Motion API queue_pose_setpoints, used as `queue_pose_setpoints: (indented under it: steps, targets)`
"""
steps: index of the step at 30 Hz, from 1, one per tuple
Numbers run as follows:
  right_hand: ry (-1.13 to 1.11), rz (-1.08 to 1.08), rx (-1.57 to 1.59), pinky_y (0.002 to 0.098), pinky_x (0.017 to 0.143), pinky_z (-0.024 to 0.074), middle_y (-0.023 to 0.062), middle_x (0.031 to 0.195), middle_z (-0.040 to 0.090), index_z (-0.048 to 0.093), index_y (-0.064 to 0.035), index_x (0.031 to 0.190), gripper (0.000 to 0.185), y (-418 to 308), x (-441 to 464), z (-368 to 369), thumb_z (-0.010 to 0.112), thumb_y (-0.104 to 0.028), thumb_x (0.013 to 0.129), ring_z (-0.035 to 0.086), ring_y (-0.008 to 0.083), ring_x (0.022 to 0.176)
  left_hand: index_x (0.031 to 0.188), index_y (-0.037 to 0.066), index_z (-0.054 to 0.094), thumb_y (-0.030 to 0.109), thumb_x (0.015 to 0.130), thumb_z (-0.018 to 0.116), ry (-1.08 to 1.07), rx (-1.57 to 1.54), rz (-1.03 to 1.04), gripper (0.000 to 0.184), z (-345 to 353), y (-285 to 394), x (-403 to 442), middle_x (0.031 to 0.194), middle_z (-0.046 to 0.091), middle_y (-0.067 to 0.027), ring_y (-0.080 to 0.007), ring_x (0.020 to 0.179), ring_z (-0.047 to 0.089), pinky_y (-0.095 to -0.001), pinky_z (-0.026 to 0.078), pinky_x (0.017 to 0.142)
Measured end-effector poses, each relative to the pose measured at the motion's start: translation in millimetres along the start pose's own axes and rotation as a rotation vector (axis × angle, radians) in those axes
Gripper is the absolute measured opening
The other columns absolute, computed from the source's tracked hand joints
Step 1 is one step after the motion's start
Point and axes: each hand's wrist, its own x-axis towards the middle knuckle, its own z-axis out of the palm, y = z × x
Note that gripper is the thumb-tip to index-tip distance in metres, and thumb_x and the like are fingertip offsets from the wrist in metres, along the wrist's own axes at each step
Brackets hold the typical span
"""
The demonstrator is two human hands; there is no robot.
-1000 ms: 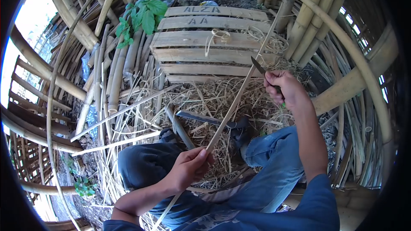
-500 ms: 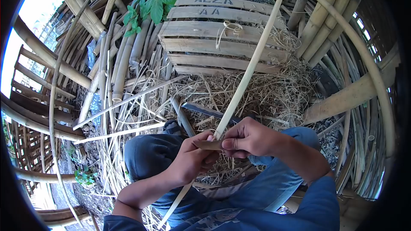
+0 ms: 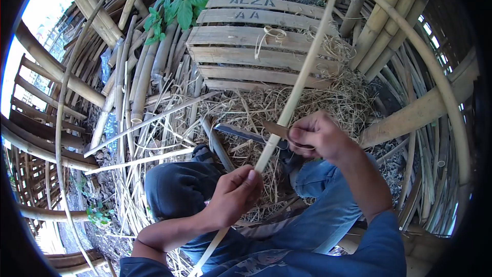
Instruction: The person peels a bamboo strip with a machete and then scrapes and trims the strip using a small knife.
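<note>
A long pale bamboo strip (image 3: 303, 74) runs diagonally from the lower left to the upper right. My left hand (image 3: 237, 195) is closed around its lower part, above my lap. My right hand (image 3: 320, 138) grips a small knife (image 3: 275, 129), whose blade lies across the strip a little above my left hand. The knife's handle is mostly hidden in my fingers. Beyond the strip, a larger dark blade (image 3: 240, 132) rests on the shavings between my feet.
A slatted wooden crate (image 3: 261, 35) stands ahead, with shavings (image 3: 338, 100) around its base. Bamboo poles (image 3: 145, 79) and a green plant (image 3: 184, 6) are at the left. A curved pole (image 3: 435, 66) and a thick bamboo beam (image 3: 405, 117) flank the right side.
My right hand first came down to my left hand with the knife, then moved up along the strip. The blade now crosses the strip farther from my left hand.
</note>
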Motion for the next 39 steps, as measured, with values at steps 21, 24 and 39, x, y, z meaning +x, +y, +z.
queue_pose_setpoints:
  steps: [21, 24, 39]
  targets:
    - [-0.17, 0.022, -0.224, 0.0203, 0.044, 0.0373, 0.0039, 0.063, 0.058, 0.064, 0.0053, 0.081, 0.019, 9, -5, 44, 0.056, -0.009, 0.089, 0.046, 0.0041, 0.049, 0.09, 0.002, 0.053, 0.011, 0.096, 0.038, 0.128, 0.278, 0.198, 0.018, 1, -2, -2, 0.07, 0.044, 0.0023, -0.0039, 0.06, 0.038, -0.02, 0.032, 0.053]
    - [0.001, -0.05, -0.141, 0.0203, 0.042, 0.0343, 0.0046, 0.062, 0.058, 0.062, 0.0042, 0.075, 0.019, 1, -3, 23, 0.055, -0.008, 0.087, 0.045, 0.0051, 0.046, 0.086, 0.003, 0.05, 0.017, 0.097, 0.038, 0.16, 0.235, 0.13, 0.022, 0, -3, -6, 0.066, 0.042, 0.0027, -0.0034, 0.058, 0.036, -0.0201, 0.031, 0.051]
    - [0.182, -0.069, 0.209, 0.0223, 0.033, 0.0243, 0.0019, 0.05, 0.044, 0.054, -0.0026, 0.063, 0.021, -15, -1, -38, 0.047, -0.003, 0.084, 0.034, 0.0065, 0.038, 0.081, 0.004, 0.047, 0.023, 0.099, 0.035, 0.062, 0.229, 0.038, 0.029, -2, -12, -11, 0.062, 0.04, 0.0032, -0.0034, 0.052, 0.034, -0.02, 0.029, 0.047]
